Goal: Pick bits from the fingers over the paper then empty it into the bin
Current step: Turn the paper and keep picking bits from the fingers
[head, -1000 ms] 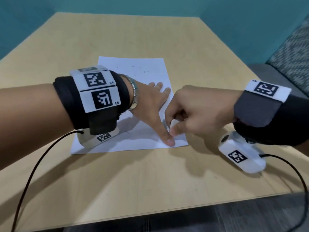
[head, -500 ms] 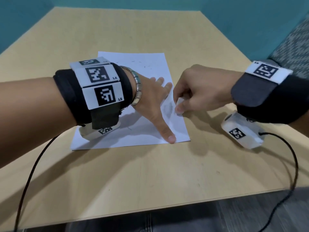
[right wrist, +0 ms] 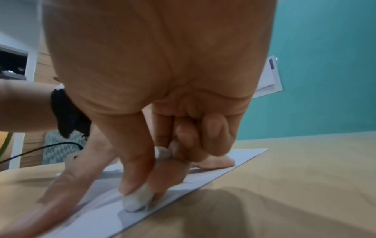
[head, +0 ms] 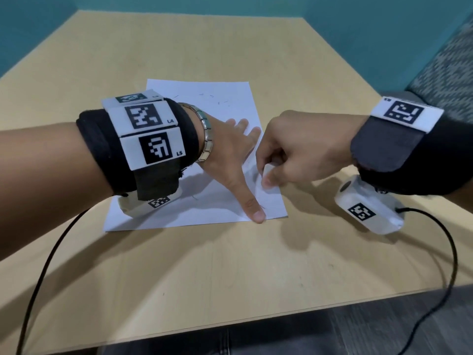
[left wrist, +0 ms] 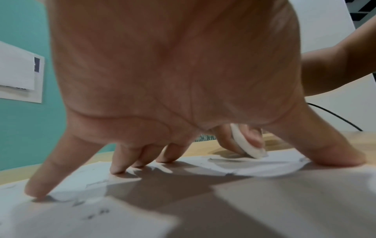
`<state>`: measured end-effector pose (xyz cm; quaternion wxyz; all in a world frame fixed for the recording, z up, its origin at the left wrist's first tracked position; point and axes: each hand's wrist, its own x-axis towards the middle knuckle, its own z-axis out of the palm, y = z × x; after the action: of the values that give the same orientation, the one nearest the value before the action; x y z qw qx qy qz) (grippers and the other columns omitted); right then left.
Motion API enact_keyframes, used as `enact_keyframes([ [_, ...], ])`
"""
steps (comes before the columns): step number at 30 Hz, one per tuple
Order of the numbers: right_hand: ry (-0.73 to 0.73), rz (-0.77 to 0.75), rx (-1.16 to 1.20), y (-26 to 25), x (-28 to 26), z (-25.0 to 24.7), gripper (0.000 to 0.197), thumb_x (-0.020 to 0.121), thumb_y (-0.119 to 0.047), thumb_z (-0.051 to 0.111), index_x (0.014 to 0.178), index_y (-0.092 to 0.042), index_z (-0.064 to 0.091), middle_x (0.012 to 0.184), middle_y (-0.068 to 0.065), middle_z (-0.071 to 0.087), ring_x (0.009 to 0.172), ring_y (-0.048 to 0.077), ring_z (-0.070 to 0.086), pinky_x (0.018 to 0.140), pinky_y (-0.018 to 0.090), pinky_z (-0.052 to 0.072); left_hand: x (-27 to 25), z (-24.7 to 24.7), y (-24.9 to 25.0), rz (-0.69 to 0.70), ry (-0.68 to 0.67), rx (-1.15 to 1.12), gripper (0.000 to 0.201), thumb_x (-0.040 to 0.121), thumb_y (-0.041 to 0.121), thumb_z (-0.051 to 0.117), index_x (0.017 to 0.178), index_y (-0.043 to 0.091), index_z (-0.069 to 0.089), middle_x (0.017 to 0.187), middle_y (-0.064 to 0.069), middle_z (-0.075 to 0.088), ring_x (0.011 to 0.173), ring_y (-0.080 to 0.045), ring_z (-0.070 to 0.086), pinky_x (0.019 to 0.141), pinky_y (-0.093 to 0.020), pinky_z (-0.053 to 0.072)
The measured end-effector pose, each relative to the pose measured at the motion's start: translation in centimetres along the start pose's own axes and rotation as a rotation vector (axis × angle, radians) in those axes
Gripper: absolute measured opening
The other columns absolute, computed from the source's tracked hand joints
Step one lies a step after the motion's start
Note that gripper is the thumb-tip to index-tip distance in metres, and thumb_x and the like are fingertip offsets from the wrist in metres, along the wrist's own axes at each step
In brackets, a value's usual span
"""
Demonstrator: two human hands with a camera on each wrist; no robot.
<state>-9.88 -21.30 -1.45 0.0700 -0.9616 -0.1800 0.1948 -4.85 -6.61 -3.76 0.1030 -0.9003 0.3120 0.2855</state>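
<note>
A white sheet of paper (head: 179,216) lies on the wooden table (head: 230,278). My left hand (head: 230,160) is spread flat on it, fingertips (left wrist: 116,170) and thumb (head: 256,213) pressing the sheet down. My right hand (head: 266,175) pinches a small white eraser (head: 268,170) between thumb and fingers, its lower end touching the paper near the right edge, between my left thumb and index finger. The eraser (left wrist: 248,145) also shows in the left wrist view, and the right wrist view has the eraser (right wrist: 138,202) on the sheet. Tiny dark bits (head: 217,98) lie on the paper's far part.
Black cables (head: 435,239) trail from both wrist cameras across the table. The table's near edge (head: 230,326) is close to me. A grey patterned seat (head: 445,73) stands at the right, teal walls behind. No bin is in view.
My right hand slid the eraser away from my left thumb tip along the paper's right edge, then back a little. The left hand stayed spread on the sheet.
</note>
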Motion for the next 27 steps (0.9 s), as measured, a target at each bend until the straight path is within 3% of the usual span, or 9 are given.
enact_keyframes([
  [3,0.032,0.001,0.035,0.0,0.5,-0.2,0.009,0.085,-0.036,0.075,0.079,-0.030,0.072,0.055,-0.012,0.056,0.059,0.011,0.055,0.057,0.027,0.044,-0.1,0.1,-0.3,0.028,0.009,-0.019,0.140,0.026,0.103,0.057,0.151,0.056,0.014,0.166,0.011,-0.023,0.154,-0.020,-0.016,0.122,-0.058,0.008],
  [7,-0.054,-0.066,0.078,-0.8,-0.4,0.6,0.008,0.085,-0.036,0.075,0.082,-0.029,0.077,0.051,-0.011,0.050,0.051,0.008,0.047,0.054,0.022,0.041,0.3,0.3,-0.3,0.045,-0.012,0.015,0.134,0.023,0.106,0.051,0.146,0.055,0.030,0.169,0.010,-0.012,0.152,-0.023,-0.024,0.121,-0.061,0.005],
  [12,0.151,-0.008,0.000,0.6,0.9,-0.1,0.014,0.084,-0.029,0.075,0.071,-0.027,0.070,0.048,-0.014,0.054,0.055,0.005,0.050,0.057,0.028,0.045,0.1,0.1,-0.2,-0.008,0.019,-0.002,0.153,0.024,0.102,0.058,0.155,0.052,-0.002,0.167,0.007,-0.019,0.154,-0.020,-0.015,0.120,-0.060,0.008],
  [17,-0.015,-0.018,0.098,0.3,0.2,0.2,0.013,0.084,-0.036,0.076,0.072,-0.031,0.073,0.049,-0.011,0.054,0.053,0.010,0.051,0.055,0.023,0.044,-0.2,-0.1,0.2,-0.032,-0.007,0.020,0.152,0.030,0.100,0.060,0.157,0.047,-0.005,0.166,0.001,-0.024,0.154,-0.020,-0.017,0.120,-0.059,0.004],
  [20,0.142,0.034,0.029,1.3,1.6,-0.6,0.020,0.083,-0.031,0.077,0.065,-0.030,0.068,0.052,-0.008,0.052,0.055,0.011,0.050,0.060,0.033,0.047,-0.4,-0.4,0.4,-0.057,-0.002,0.033,0.155,0.037,0.097,0.064,0.157,0.041,-0.017,0.166,0.003,-0.023,0.154,-0.018,-0.015,0.121,-0.055,0.004],
  [22,0.217,0.059,-0.004,1.9,2.5,-1.0,0.013,0.084,-0.029,0.075,0.073,-0.025,0.072,0.056,-0.006,0.049,0.056,0.012,0.047,0.060,0.033,0.045,-0.7,-0.5,0.3,-0.057,-0.003,0.034,0.154,0.041,0.094,0.067,0.156,0.039,-0.019,0.167,0.005,-0.020,0.155,-0.017,-0.013,0.122,-0.053,0.008],
  [24,0.210,0.081,0.048,2.5,2.9,-1.2,0.009,0.086,-0.031,0.075,0.082,-0.023,0.075,0.059,-0.008,0.051,0.059,0.012,0.049,0.058,0.028,0.041,-0.8,-0.7,-0.1,-0.038,0.009,0.005,0.146,0.046,0.090,0.071,0.157,0.043,-0.012,0.169,0.008,-0.011,0.156,-0.018,-0.002,0.123,-0.052,0.015],
  [27,0.196,0.089,0.207,3.4,2.7,-1.5,0.010,0.087,-0.032,0.073,0.081,-0.024,0.077,0.052,-0.014,0.056,0.053,0.002,0.049,0.056,0.020,0.038,-0.8,-1.5,-1.4,-0.014,0.040,-0.115,0.128,0.054,0.082,0.076,0.158,0.043,0.012,0.167,0.012,0.012,0.151,-0.017,0.022,0.120,-0.047,0.025],
])
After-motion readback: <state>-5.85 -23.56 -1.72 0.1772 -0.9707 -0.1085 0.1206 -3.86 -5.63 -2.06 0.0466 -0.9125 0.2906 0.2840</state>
